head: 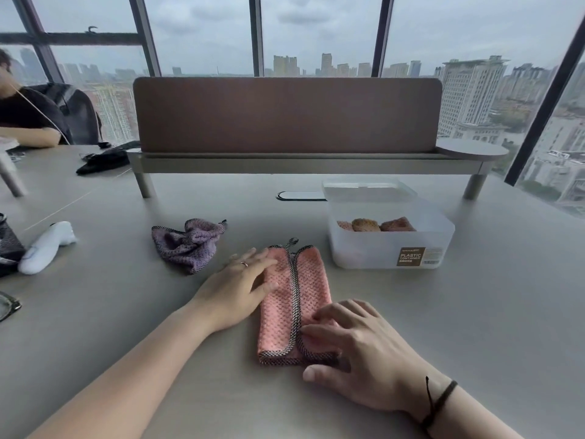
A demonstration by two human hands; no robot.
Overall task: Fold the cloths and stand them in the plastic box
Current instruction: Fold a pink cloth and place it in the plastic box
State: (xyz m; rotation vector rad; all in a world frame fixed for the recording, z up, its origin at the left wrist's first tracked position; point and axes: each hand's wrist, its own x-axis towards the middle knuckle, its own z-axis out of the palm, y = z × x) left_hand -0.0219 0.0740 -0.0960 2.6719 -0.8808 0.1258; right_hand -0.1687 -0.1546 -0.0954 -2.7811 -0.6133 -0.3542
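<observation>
Under your hands you see the pink cloth (292, 299), a soft towel fabric with a bumpy waffle-like surface and a darker woven trim along its edges, and the purple cloth (189, 245) beside it has the same rough, fluffy weave. The plastic box (387, 236) is frosted, half-clear plastic with a smooth finish and a paper-like label, while the table (126, 312) looks matt and smooth. The white object (47, 247) at your left seems to be glossy plastic, though it is blurred.

The plastic box (364, 248) carries a label (410, 256) reading "PLASTIC CONTAINER".
</observation>
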